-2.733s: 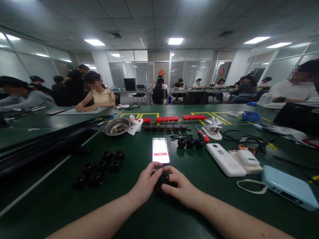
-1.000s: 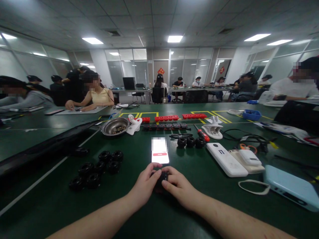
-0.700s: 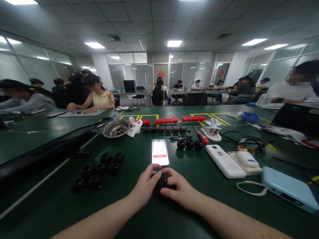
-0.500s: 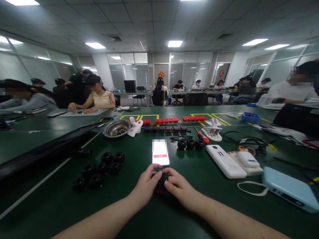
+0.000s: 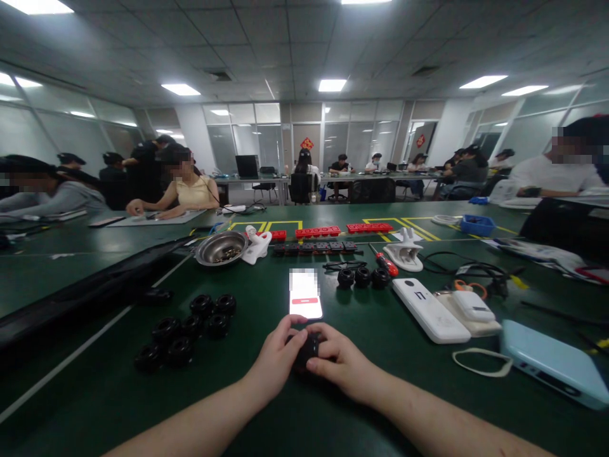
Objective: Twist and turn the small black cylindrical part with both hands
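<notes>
Both hands meet low in the middle of the view around a small black part (image 5: 306, 351), whose exact kind I cannot make out. My left hand (image 5: 278, 350) grips it from the left, thumb on top. From the other side my right hand (image 5: 337, 354) closes on it, thumb low and fingers curled over the top. Much of the part is covered by fingers. Just beyond the fingertips lies a phone (image 5: 306, 310) with a lit screen. To the left sit several black wheel-like rings (image 5: 191, 325); three more black rings (image 5: 362, 277) stand in a row to the right.
Farther back are a steel bowl (image 5: 221, 249) of small metal bits, a black strip (image 5: 316, 249), red trays (image 5: 317, 231) and a screwdriver (image 5: 386, 264). At right lie a white device (image 5: 431, 311) and a light-blue case (image 5: 554, 362). Other people sit at surrounding tables.
My right thumb has moved slightly down and left on the black part, and the part's visible face has turned a little. The whole view has shifted slightly.
</notes>
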A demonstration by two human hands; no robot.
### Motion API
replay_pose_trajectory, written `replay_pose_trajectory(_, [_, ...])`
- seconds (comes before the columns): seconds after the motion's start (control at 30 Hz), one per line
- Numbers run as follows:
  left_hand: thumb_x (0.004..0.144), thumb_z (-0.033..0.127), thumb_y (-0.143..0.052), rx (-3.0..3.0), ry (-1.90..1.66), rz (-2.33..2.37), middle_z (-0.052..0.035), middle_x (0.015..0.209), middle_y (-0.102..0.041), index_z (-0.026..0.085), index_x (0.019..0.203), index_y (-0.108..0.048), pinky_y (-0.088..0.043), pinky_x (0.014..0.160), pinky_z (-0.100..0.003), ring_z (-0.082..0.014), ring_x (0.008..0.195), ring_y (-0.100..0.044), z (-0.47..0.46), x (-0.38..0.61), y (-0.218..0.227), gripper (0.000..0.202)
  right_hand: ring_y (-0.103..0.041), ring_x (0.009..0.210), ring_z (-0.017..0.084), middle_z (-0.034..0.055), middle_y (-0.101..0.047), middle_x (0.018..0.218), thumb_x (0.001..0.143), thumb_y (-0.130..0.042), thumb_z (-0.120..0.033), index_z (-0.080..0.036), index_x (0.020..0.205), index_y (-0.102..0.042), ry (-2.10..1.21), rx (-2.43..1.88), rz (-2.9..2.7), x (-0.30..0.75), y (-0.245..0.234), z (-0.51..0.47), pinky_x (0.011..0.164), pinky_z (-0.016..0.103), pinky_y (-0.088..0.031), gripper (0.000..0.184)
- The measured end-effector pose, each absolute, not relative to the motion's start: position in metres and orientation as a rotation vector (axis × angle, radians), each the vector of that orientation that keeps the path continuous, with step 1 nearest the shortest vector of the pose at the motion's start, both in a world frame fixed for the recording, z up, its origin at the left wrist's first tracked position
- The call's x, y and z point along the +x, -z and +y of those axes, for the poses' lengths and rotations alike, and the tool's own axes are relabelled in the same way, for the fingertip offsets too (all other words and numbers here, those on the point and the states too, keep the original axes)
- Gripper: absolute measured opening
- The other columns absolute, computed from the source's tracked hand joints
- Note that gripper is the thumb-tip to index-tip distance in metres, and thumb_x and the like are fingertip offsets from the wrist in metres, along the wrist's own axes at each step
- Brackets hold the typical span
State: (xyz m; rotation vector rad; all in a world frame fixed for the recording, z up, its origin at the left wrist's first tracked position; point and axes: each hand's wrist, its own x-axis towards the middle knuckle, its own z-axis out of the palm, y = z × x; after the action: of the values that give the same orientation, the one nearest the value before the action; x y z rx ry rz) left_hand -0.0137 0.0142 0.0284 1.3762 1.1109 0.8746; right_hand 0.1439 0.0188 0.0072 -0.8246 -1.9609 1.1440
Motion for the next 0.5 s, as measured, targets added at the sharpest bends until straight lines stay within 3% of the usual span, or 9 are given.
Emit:
replay_pose_trajectory(0.13, [0.079,0.036,-0.041,1.379,-0.903,1.111,-0.0034,0.084,-0.057,0.018,0.098,-0.044,-0.044,0.067,-0.029,-0.0183,0.079,-0.055,0.0130,-0.0148,-0.0277,0.026,-0.046,0.100,0.019,0.0044,-0.045,0.110,0.069,-0.064,-0.035,-0.016,0.067,-0.065,-1.127,-0.828,-2.001,0.1456,-0.0102,0.0151,0.086,0.030,-0.038,0.020])
replay_pose_trajectory(0.27, [0.079,0.037,-0.041,1.342,-0.884,1.052,-0.0032,0.084,-0.055,0.019,0.098,-0.043,-0.045,0.060,-0.027,-0.0172,0.074,-0.055,0.0125,-0.0135,-0.0262,0.026,-0.047,0.097,0.018,0.0057,-0.045,0.107,0.078,-0.052,-0.041,-0.017,0.083,-0.066,-1.122,-0.816,-2.006,0.1460,-0.0140,0.0110,0.085,0.030,-0.039,0.028])
replay_pose_trajectory(0.37, [0.078,0.037,-0.042,1.275,-0.859,1.032,-0.0015,0.080,-0.054,0.019,0.099,-0.041,-0.045,0.054,-0.027,-0.0146,0.063,-0.055,0.0140,-0.0120,-0.0239,0.028,-0.048,0.093,0.017,0.0064,-0.046,0.104,0.084,-0.039,-0.045,-0.016,0.079,-0.066,-1.116,-0.829,-1.986,0.1447,-0.0139,0.0118,0.083,0.030,-0.040,0.040])
replay_pose_trajectory(0.5, [0.078,0.036,-0.043,1.308,-0.869,1.063,-0.0020,0.079,-0.055,0.018,0.099,-0.042,-0.044,0.054,-0.026,-0.0148,0.063,-0.054,0.0169,-0.0116,-0.0229,0.027,-0.049,0.090,0.017,0.0059,-0.047,0.103,0.082,-0.044,-0.045,-0.016,0.075,-0.067,-1.103,-0.869,-2.002,0.1425,-0.0111,0.0151,0.082,0.030,-0.040,0.037])
